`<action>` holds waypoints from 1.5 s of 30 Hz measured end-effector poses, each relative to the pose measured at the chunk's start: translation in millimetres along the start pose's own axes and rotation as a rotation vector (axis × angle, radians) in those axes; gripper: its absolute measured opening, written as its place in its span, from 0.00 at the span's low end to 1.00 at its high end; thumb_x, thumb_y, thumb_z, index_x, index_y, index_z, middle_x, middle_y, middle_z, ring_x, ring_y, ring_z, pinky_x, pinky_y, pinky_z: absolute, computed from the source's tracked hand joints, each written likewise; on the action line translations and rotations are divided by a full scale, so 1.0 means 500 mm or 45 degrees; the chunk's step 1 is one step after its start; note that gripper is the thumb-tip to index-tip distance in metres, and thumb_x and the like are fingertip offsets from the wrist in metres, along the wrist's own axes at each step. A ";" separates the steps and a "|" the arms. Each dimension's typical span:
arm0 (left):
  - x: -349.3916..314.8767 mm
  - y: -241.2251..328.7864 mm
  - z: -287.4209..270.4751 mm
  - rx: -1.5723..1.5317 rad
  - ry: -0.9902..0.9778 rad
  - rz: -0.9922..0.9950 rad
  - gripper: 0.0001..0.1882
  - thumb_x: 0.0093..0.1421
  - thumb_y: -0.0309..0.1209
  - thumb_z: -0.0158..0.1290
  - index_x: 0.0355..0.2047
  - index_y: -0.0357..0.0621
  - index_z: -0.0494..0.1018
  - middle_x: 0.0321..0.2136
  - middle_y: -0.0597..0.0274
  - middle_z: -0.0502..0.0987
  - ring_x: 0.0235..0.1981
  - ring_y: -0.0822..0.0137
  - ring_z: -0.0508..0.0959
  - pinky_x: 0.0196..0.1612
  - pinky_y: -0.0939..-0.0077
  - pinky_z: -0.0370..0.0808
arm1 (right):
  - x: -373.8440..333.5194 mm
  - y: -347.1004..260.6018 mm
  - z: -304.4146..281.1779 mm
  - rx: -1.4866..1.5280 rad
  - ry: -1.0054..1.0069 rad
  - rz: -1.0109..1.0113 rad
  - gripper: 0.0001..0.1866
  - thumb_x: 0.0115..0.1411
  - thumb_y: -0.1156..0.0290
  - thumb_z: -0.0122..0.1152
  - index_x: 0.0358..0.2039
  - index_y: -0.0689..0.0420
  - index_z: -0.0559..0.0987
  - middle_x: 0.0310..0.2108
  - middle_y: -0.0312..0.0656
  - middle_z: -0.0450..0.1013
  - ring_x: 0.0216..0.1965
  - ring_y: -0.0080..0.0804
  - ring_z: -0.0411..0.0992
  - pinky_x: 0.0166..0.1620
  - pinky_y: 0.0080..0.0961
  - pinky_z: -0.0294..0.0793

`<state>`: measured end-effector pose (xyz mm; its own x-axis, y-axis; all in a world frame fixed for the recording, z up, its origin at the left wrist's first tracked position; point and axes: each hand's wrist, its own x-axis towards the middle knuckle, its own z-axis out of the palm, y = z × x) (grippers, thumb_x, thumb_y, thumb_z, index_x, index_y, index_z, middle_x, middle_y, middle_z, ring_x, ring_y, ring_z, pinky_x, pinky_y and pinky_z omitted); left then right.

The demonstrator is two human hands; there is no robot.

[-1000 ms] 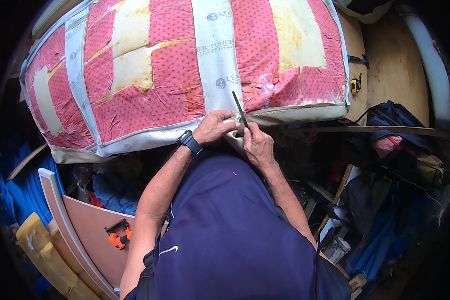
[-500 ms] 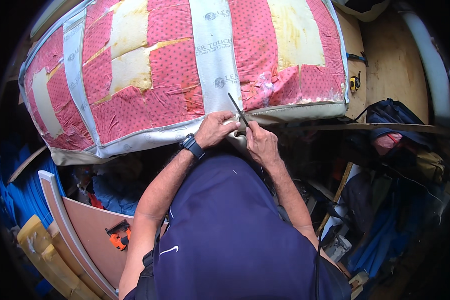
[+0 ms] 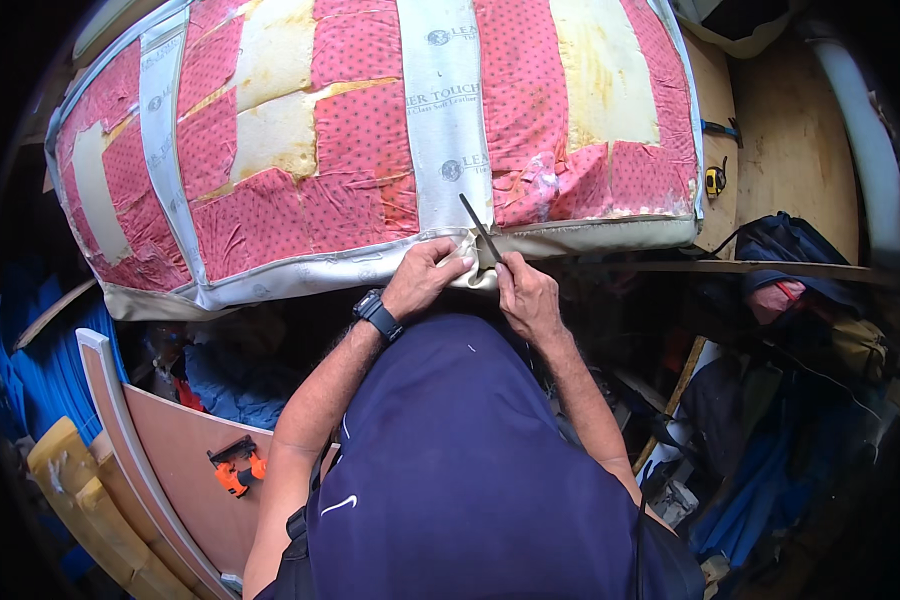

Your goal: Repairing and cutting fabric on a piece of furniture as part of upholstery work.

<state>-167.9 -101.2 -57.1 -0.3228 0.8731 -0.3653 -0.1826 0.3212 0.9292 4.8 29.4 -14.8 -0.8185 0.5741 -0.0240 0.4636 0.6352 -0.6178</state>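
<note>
A large upholstered cushion (image 3: pixel 355 205), covered in pink patterned cloth with yellowed foam patches, lies in front of me. Pale strips (image 3: pixel 448 130) run across it, and a cream leather-like cover (image 3: pixel 320 268) edges its near side. At that near edge my left hand (image 3: pixel 422 278) has thumb and fingers closed on a bunched fold of the cover. Just to the right, my right hand (image 3: pixel 530 300) grips the lower end of a thin, dark, straight tool (image 3: pixel 478 222). Its tip points up and left over the pale strip; whether it is a blade or a rod is unclear.
An orange and black power tool (image 3: pixel 235 468) rests on a curved wooden panel (image 3: pixel 185 425) at the left. Yellow foam pieces (image 3: pixel 90 495) lie beside it. A tape measure (image 3: pixel 715 180) sits on boards at the right, above dark bags (image 3: pixel 790 240).
The cushion appears slightly lower and further right in view. My right hand and the dark tool have shifted slightly down, and the fold of cover beside my left fingers shows more.
</note>
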 end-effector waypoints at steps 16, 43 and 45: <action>0.009 0.041 -0.076 -0.301 -0.014 -0.180 0.13 0.71 0.37 0.57 0.41 0.39 0.79 0.30 0.71 0.79 0.31 0.82 0.74 0.35 0.80 0.72 | -0.020 0.039 0.035 0.948 0.139 0.495 0.09 0.74 0.69 0.53 0.43 0.63 0.75 0.21 0.31 0.71 0.23 0.16 0.67 0.27 0.21 0.69; -0.065 0.139 -0.069 -0.039 0.061 -0.244 0.10 0.73 0.33 0.55 0.40 0.38 0.78 0.32 0.72 0.79 0.34 0.83 0.72 0.38 0.83 0.71 | -0.042 0.030 0.082 0.994 0.295 0.480 0.07 0.72 0.71 0.55 0.42 0.62 0.75 0.19 0.36 0.71 0.21 0.20 0.70 0.27 0.27 0.71; -0.064 0.124 -0.069 -0.047 0.051 -0.237 0.10 0.73 0.33 0.55 0.41 0.37 0.78 0.33 0.72 0.79 0.34 0.83 0.73 0.39 0.84 0.71 | -0.036 0.024 0.081 1.003 0.314 0.485 0.06 0.72 0.71 0.55 0.42 0.61 0.75 0.19 0.36 0.71 0.21 0.21 0.69 0.27 0.27 0.71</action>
<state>-201.3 -121.8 10.2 -0.3168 0.7843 -0.5334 -0.2760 0.4618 0.8430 11.4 5.5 -53.4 -0.5197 0.8246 -0.2235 0.2473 -0.1051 -0.9632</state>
